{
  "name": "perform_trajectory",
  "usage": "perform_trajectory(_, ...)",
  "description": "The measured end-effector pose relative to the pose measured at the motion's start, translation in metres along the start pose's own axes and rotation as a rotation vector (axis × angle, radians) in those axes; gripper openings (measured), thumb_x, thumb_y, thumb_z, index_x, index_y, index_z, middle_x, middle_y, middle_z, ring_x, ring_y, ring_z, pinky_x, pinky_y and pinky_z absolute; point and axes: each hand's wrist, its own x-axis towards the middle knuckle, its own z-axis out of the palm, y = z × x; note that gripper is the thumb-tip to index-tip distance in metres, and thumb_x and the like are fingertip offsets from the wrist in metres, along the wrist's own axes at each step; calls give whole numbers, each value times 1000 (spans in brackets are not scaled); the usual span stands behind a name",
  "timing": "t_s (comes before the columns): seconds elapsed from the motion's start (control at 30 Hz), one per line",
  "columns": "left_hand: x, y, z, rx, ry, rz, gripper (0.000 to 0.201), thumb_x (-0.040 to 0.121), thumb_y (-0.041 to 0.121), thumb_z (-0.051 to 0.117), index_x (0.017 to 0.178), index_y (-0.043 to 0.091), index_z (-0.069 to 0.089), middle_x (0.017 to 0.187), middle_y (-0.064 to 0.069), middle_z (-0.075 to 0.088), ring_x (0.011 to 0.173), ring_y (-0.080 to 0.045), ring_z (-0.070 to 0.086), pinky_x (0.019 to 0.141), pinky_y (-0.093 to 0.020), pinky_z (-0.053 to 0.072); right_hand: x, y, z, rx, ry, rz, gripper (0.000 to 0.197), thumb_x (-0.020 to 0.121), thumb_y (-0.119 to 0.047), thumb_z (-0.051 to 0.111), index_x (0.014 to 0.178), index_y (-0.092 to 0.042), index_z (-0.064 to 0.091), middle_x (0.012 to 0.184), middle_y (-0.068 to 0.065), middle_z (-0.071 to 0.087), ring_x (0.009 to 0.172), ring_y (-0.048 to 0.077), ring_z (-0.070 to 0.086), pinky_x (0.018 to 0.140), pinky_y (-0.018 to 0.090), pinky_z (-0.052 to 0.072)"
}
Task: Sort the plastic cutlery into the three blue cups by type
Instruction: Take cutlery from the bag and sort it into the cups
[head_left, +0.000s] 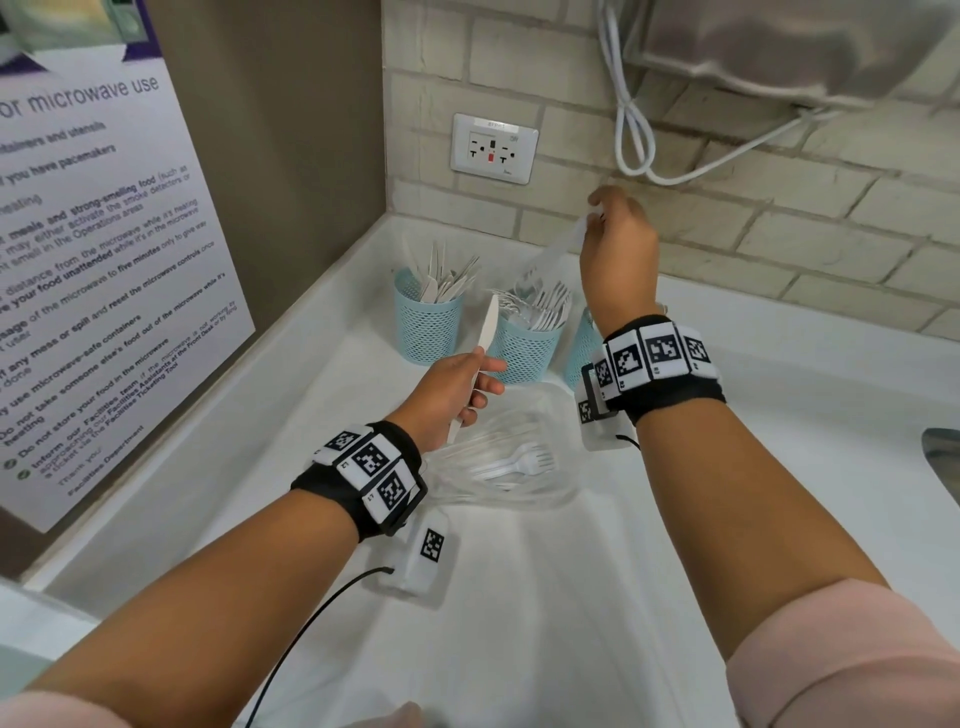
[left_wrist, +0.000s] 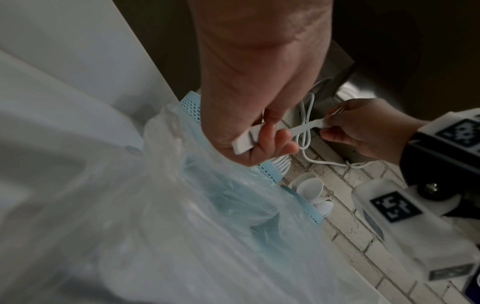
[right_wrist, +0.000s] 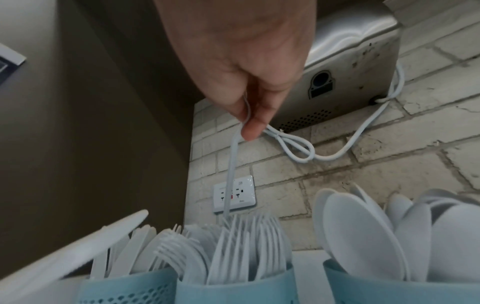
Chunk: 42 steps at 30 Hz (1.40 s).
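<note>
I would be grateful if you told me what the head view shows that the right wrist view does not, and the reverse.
Only the head view shows the left hand gripping a knife, the clear bag with loose forks, and the microwave notice. Only the right wrist view shows the spoons in the third cup. Both share the right hand pinching a fork by its handle above the fork cup, and the wall socket.

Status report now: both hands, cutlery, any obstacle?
Left hand grips white plastic knife. Right hand pinches white plastic fork over middle blue mesh cup. Nothing blocking.
</note>
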Motion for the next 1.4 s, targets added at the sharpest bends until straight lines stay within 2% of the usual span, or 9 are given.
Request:
perform_trajectory(0.33, 1, 1, -1, 1, 15, -3, 34, 102, 31, 32, 95, 16, 61, 71, -1, 56, 55, -8, 39, 40, -15, 29, -11, -6, 30, -383, -411, -188, 28, 91, -2, 42, 112, -9, 60, 99, 14, 65, 97, 31, 56, 70, 33, 40)
perform_trajectory(0.47, 1, 1, -3, -11, 25, -12, 35, 102, 31, 31, 95, 15, 62, 71, -1, 56, 54, -8, 38, 39, -14, 28, -23, -3, 42, -507, -553, -154, 27, 91, -10, 41, 106, -10, 63, 110, 7, 62, 115, 32, 43, 90, 41, 37)
perform_trajectory(0.67, 1, 1, -5, -88, -28, -15, 38, 103, 31, 28, 102, 11, 60, 71, -2, 54, 55, -8, 36, 40, -15, 25, -19, 0, 36, -457, -774, -65, 36, 99, -28, 30, 127, -18, 51, 138, -3, 43, 136, 32, 20, 105, 49, 22)
perform_trajectory(0.8, 3, -1, -4, -87, -62, 39, 37, 103, 33, 28, 101, 15, 61, 70, 0, 52, 55, -8, 35, 40, -14, 26, -23, -15, 26, -108, -525, -60, 44, 97, -38, 41, 137, -20, 44, 134, 0, 53, 126, 28, 37, 99, 40, 32)
perform_trajectory(0.87, 3, -1, -3, -69, -68, 83, 35, 102, 35, 30, 100, 18, 61, 68, 1, 50, 53, -7, 35, 39, -13, 26, -24, -24, 22, 138, -572, -4, 47, 94, -39, 50, 135, -18, 47, 110, 4, 65, 99, 20, 56, 83, 28, 45)
perform_trajectory(0.97, 4, -3, -2, -56, -64, 136, 34, 101, 38, 35, 98, 19, 63, 61, 5, 45, 48, -4, 35, 41, -14, 27, -23, -31, 21, 203, -759, 40, 40, 90, -29, 61, 127, -15, 55, 73, -2, 56, 59, 8, 55, 51, 7, 40)
perform_trajectory(1.07, 5, -5, -6, -57, -29, 142, 32, 99, 39, 39, 95, 19, 64, 57, 9, 41, 47, -3, 36, 42, -14, 30, -14, -30, 24, 333, -663, 148, 27, 89, -14, 62, 116, -11, 61, 64, -3, 52, 39, -1, 50, 44, 12, 43)
perform_trajectory(1.27, 7, -9, -23, 150, 123, 102, 10, 95, 17, 53, 89, 11, 59, 65, 1, 48, 53, -7, 42, 44, -12, 37, 23, -43, 18, 587, -108, 305, 25, 95, 1, 41, 116, -5, 54, 85, 6, 60, 58, 11, 58, 47, 11, 48)
perform_trajectory(1.4, 6, -11, -22, 544, 5, 141, 8, 89, 10, 56, 84, 12, 62, 77, -1, 62, 67, -12, 58, 66, -19, 52, 21, -61, 38, 559, -31, 193, 27, 96, -2, 37, 114, -5, 56, 87, 11, 62, 65, 21, 62, 61, 26, 55)
